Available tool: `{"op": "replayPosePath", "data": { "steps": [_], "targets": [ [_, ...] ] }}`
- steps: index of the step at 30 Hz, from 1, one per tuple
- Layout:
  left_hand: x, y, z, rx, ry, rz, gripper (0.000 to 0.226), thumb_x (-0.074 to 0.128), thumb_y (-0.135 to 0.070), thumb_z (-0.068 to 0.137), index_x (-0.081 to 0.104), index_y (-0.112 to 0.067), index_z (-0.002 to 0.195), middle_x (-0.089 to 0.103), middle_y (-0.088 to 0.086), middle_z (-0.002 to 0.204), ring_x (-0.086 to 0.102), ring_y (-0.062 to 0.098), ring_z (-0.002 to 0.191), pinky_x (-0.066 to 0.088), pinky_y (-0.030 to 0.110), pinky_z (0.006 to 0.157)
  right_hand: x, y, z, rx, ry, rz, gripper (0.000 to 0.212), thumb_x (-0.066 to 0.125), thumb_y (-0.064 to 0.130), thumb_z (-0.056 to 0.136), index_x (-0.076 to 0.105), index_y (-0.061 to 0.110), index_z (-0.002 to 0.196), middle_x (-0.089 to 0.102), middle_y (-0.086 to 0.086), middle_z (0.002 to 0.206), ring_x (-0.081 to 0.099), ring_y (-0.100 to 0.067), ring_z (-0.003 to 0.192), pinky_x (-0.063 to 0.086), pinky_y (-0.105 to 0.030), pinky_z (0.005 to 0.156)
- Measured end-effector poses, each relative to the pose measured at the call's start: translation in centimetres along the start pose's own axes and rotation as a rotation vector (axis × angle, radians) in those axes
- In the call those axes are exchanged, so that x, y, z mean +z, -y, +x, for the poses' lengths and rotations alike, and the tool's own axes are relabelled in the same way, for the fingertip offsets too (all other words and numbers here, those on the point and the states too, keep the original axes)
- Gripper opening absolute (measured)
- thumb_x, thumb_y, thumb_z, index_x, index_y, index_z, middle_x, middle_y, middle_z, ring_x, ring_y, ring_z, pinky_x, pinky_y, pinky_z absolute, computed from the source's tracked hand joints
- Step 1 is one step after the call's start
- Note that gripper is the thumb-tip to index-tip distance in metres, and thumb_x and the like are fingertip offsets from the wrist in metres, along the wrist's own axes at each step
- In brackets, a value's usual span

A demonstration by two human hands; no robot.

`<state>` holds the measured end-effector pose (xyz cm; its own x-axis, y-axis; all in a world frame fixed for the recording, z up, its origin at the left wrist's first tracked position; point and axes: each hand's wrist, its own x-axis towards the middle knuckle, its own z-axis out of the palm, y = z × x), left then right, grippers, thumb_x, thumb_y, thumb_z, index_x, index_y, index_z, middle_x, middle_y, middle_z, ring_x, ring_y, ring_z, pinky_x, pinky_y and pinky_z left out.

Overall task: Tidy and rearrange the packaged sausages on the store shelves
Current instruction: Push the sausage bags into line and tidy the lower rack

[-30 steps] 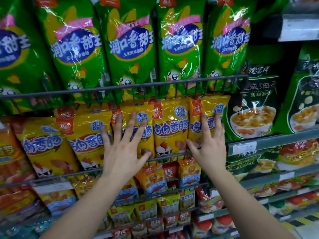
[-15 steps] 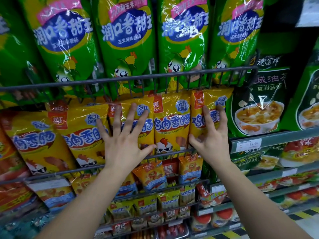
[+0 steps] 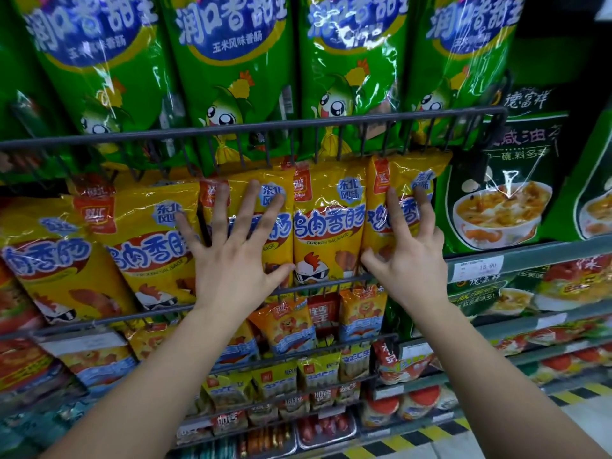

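Yellow chicken sausage packs point(image 3: 326, 223) stand in a row behind a wire shelf rail point(image 3: 324, 284). My left hand point(image 3: 231, 253) lies flat with spread fingers on the yellow pack point(image 3: 275, 193) left of the middle one. My right hand point(image 3: 409, 256) touches the rightmost yellow pack point(image 3: 407, 175) with bent, spread fingers, its thumb near the pack's left edge. More yellow packs point(image 3: 139, 246) lean to the left. Tall green corn sausage packs point(image 3: 228, 71) fill the shelf above.
A wire rail point(image 3: 265, 127) runs across the upper shelf front. Dark green soup bags point(image 3: 500, 180) stand to the right above a price tag point(image 3: 477, 268). Small orange and yellow sausage packs point(image 3: 288, 326) fill the wire shelves below. Striped floor tape point(image 3: 397, 445) shows at the bottom.
The camera has come closer to the shelf. My right hand's fingers have bent more against the rightmost yellow pack. My left hand stays spread flat on its pack.
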<state>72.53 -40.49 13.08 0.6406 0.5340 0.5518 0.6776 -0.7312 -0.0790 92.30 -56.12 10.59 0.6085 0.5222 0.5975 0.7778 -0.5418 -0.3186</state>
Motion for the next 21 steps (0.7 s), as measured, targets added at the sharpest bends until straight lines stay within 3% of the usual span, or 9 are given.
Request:
{"op": "replayPosePath", "data": {
  "steps": [5,9,12,21],
  "targets": [
    [-0.5,-0.1,-0.3,0.009,0.012,0.005,0.112,0.060,-0.078,0.070,-0.001,-0.039,0.156,0.001,-0.002,0.166,-0.007,0.032,0.152,0.002,0.079,0.107,-0.5,0.2,-0.2,0.007,0.030,-0.054,0.090,0.062,0.046,0.078,0.014,0.042,0.154,0.008,-0.002,0.163,0.048,-0.044,0.111,0.049,-0.037,0.056],
    [-1.0,-0.1,-0.8,0.015,0.008,0.003,0.107,0.059,-0.073,0.076,-0.002,-0.038,0.156,0.001,0.000,0.166,-0.008,0.032,0.152,0.002,0.077,0.108,-1.0,0.3,-0.7,0.004,0.049,-0.053,0.091,0.060,0.046,0.079,0.011,0.039,0.155,0.007,-0.006,0.163,0.042,-0.045,0.125,0.056,-0.052,0.074],
    [-1.4,0.1,-1.2,0.019,-0.001,-0.007,0.101,0.057,-0.070,0.079,-0.001,-0.038,0.156,0.001,-0.001,0.166,-0.004,0.033,0.152,0.003,0.075,0.110,-1.2,0.1,-1.0,-0.001,0.035,-0.036,0.091,0.064,0.042,0.079,0.014,0.036,0.155,0.010,-0.008,0.163,0.033,-0.046,0.136,0.048,-0.059,0.093],
    [-2.2,0.7,-2.9,0.016,-0.031,-0.053,0.088,0.055,-0.063,0.085,0.011,-0.036,0.156,0.002,-0.002,0.166,0.000,0.031,0.152,-0.002,0.066,0.116,-2.1,-0.4,-2.2,-0.040,-0.014,0.065,0.087,0.063,0.034,0.085,0.014,0.036,0.156,0.005,-0.001,0.164,0.020,-0.038,0.146,0.049,-0.060,0.092]
  ]
}}
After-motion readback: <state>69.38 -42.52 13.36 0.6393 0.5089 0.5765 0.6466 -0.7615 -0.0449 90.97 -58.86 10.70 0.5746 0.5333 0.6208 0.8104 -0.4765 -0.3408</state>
